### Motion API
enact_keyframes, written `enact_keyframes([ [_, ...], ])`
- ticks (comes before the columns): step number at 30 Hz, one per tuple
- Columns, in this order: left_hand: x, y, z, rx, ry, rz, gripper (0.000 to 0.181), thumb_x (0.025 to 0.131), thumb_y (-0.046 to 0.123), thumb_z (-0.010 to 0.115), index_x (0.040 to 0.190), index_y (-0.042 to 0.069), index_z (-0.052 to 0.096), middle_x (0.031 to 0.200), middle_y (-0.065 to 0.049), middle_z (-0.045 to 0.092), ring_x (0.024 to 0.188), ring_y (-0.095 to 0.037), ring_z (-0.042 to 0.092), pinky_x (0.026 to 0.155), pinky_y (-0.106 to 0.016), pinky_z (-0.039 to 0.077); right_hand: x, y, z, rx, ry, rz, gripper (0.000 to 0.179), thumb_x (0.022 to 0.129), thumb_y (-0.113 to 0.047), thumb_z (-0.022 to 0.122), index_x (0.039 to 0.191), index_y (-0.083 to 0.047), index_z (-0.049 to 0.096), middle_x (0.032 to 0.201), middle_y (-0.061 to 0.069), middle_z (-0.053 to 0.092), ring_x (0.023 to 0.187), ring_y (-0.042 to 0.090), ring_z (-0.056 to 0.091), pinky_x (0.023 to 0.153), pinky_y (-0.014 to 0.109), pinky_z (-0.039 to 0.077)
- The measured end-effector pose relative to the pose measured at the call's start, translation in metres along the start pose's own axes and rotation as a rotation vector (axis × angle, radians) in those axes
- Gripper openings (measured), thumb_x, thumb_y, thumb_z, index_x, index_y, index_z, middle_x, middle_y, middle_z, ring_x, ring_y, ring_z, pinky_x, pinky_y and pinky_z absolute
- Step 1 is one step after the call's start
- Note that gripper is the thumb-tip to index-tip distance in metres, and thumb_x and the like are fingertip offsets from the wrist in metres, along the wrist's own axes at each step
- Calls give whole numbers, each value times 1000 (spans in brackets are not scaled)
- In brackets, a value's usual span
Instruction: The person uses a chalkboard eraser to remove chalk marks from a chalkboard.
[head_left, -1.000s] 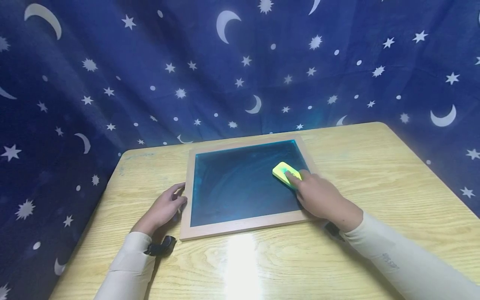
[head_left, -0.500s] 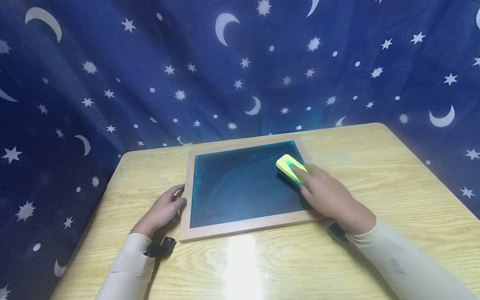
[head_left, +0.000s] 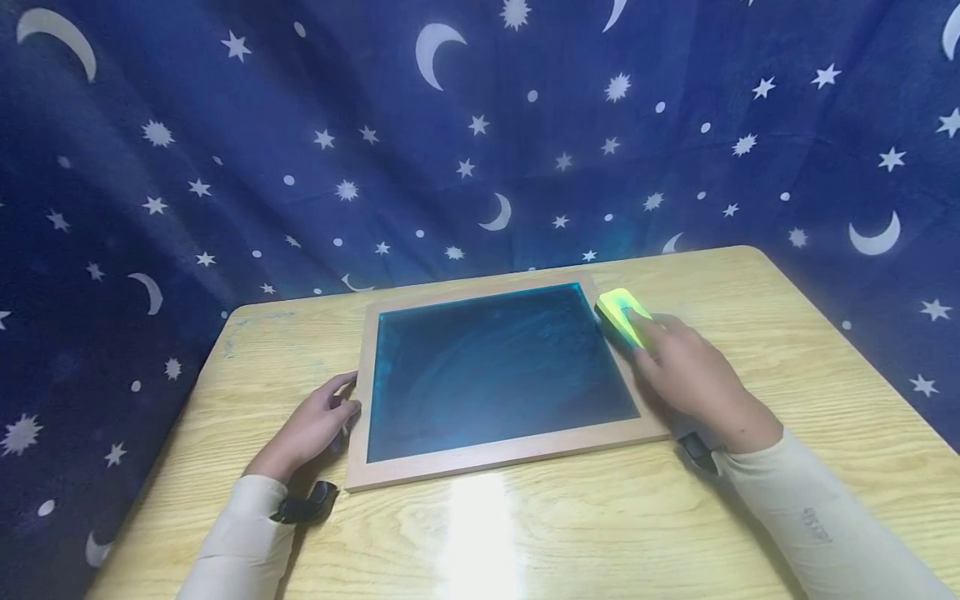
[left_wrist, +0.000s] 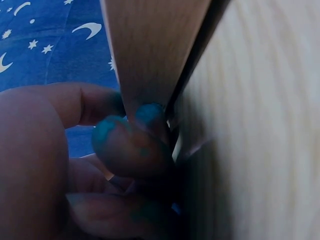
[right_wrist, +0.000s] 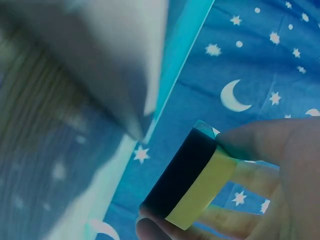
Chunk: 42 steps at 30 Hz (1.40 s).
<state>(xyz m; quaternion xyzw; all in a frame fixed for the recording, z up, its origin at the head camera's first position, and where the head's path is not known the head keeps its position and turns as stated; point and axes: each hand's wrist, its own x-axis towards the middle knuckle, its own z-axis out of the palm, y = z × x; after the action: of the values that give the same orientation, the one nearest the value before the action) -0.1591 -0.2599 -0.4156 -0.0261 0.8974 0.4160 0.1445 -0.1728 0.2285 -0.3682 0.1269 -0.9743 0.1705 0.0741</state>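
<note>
A framed chalkboard (head_left: 495, 367), its dark panel bearing faint teal smears, lies on the table. Beside its left edge is my left hand (head_left: 311, 429). Its fingertips touch the wooden frame (left_wrist: 155, 50), and teal chalk dust marks them in the left wrist view. My right hand (head_left: 697, 371) grips a yellow chalkboard eraser (head_left: 621, 310) over the right side of the frame. In the right wrist view the eraser's black felt (right_wrist: 182, 172) shows, held apart from the board, with fingers along its sides.
The wood-grain table (head_left: 585, 517) carries bluish dust marks at its back left. A blue curtain (head_left: 300, 108) with moons and stars hangs behind and along the left. Black straps (head_left: 307, 504) are on both wrists.
My right hand has lifted the eraser off the panel and moved it right and away from me, over the frame's right side. My left hand stays by the frame. The view has shifted slightly.
</note>
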Motion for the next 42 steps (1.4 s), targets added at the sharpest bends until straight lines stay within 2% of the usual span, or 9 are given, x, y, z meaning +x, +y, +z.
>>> enact_keyframes([
  [9,-1,0,1,1,-2,13,59,102,22,47,157,9,28,82,-9,61,52,-19,53,51,-35,49,3,18,2,10,-25,24,54,99,-15,49,152,-6,42,132,30,56,121,52,54,95,68,45],
  [14,-1,1,1,-2,1,10,60,102,23,48,157,9,28,81,-9,60,52,-19,53,51,-36,49,2,25,3,2,-31,26,54,100,-15,47,152,-5,40,133,32,55,123,53,51,100,68,41],
  [26,-2,-1,0,-3,4,2,60,102,23,48,157,9,29,81,-9,60,54,-19,53,50,-35,49,5,31,5,-23,-78,42,54,100,-14,46,152,-1,39,134,35,54,123,56,50,101,69,40],
  [31,-2,-1,0,-3,3,4,60,102,23,48,157,9,28,79,-8,59,54,-19,53,51,-35,49,6,32,8,-44,-95,43,52,100,-14,46,150,1,41,128,36,57,118,56,53,96,68,44],
  [37,-2,-1,2,10,2,-2,60,102,23,47,157,10,27,81,-8,59,55,-19,53,52,-35,49,3,32,11,-79,-127,59,52,103,-19,42,151,-1,39,128,41,52,115,60,53,93,70,45],
  [42,-2,-2,2,13,5,-4,60,102,24,48,157,10,28,83,-9,60,56,-19,54,52,-35,49,1,33,13,-93,-136,55,53,99,-17,48,148,1,42,126,42,51,110,61,56,87,70,48],
])
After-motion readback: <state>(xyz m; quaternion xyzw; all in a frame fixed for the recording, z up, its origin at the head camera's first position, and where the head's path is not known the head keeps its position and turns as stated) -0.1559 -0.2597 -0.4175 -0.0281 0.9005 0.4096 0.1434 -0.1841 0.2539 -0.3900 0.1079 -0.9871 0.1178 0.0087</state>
